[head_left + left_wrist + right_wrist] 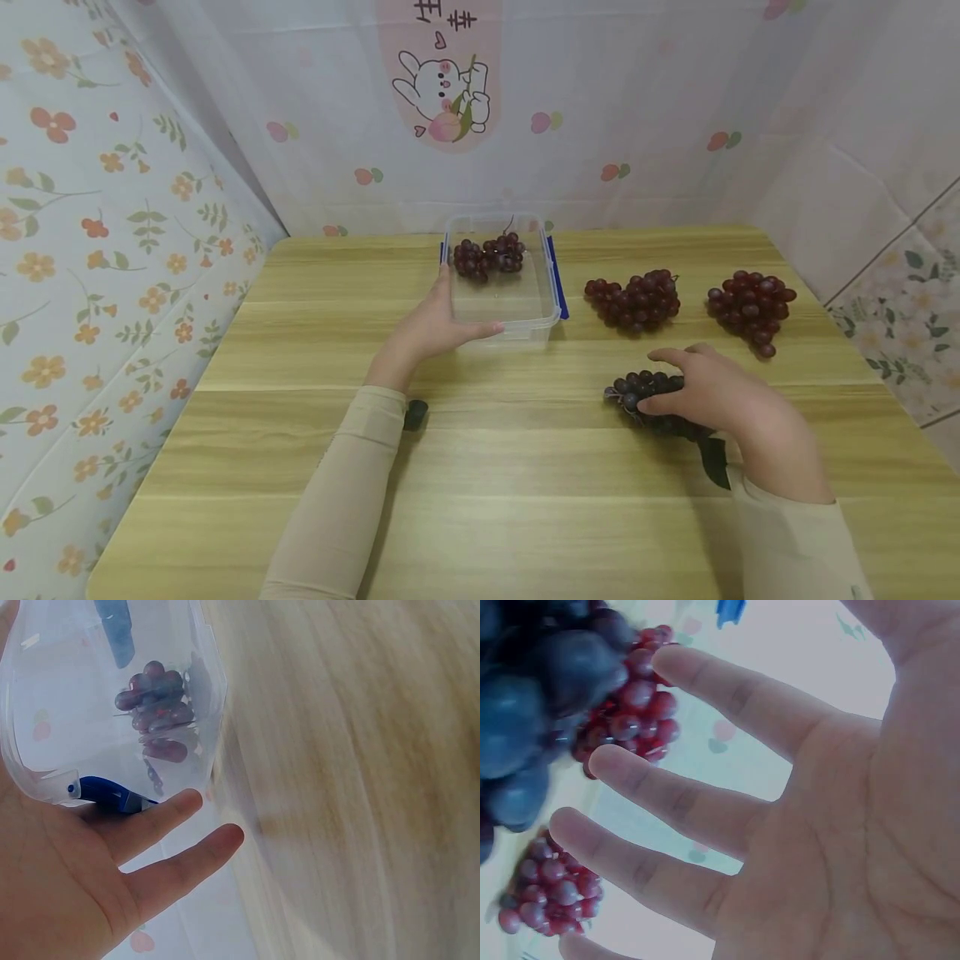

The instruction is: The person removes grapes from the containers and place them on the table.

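Observation:
A clear plastic container (pixel 525 323) with blue side latches stands at the back middle of the table. Inside it, toward the back left, lies a bunch of dark red grapes (pixel 487 257). My left hand (pixel 431 325) touches the container's front left corner, thumb along the front and fingers straight along the left side. Over at the right, my right hand (pixel 723 396) is spread over a bunch of black grapes (pixel 647 386), its thumb overlapping them. In the right wrist view its fingers (pixel 682 795) are extended, with the black grapes (pixel 570 667) just beyond the fingertips.
Two bunches of red grapes, one (pixel 637 302) right of the container and another (pixel 752 304) farther right, lie on the wooden table (pixel 510 500). A dark green leaf (pixel 416 415) shows beside the left sleeve. Patterned cloth (pixel 315 100) hangs behind the table.

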`<state>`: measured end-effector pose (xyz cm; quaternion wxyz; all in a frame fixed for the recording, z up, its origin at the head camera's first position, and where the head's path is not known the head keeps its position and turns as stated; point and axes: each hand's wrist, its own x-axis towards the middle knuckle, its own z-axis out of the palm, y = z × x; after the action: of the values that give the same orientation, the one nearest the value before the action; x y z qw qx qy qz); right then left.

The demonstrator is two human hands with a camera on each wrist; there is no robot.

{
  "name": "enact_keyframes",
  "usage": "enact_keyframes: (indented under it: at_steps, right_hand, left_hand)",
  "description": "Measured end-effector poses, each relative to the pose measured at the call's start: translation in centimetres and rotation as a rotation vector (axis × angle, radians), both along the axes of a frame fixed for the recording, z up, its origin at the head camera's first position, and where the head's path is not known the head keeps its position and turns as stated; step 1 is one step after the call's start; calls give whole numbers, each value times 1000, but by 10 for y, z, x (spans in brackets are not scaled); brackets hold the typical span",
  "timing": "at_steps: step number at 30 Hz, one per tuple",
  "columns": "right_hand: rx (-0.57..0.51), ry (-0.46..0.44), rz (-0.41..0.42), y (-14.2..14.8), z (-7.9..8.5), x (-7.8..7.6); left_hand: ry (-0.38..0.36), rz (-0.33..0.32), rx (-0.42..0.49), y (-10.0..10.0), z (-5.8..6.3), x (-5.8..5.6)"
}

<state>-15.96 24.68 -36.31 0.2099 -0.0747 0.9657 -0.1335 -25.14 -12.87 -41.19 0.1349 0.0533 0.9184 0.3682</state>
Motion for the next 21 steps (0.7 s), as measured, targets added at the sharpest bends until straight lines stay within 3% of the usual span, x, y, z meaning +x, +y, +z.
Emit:
enact_keyframes:
  at_steps: [21]
  right_hand:
    - [116,40,91,-50,55,-29]
  left_hand:
    - [4,-5,-1,-1,-2,0]
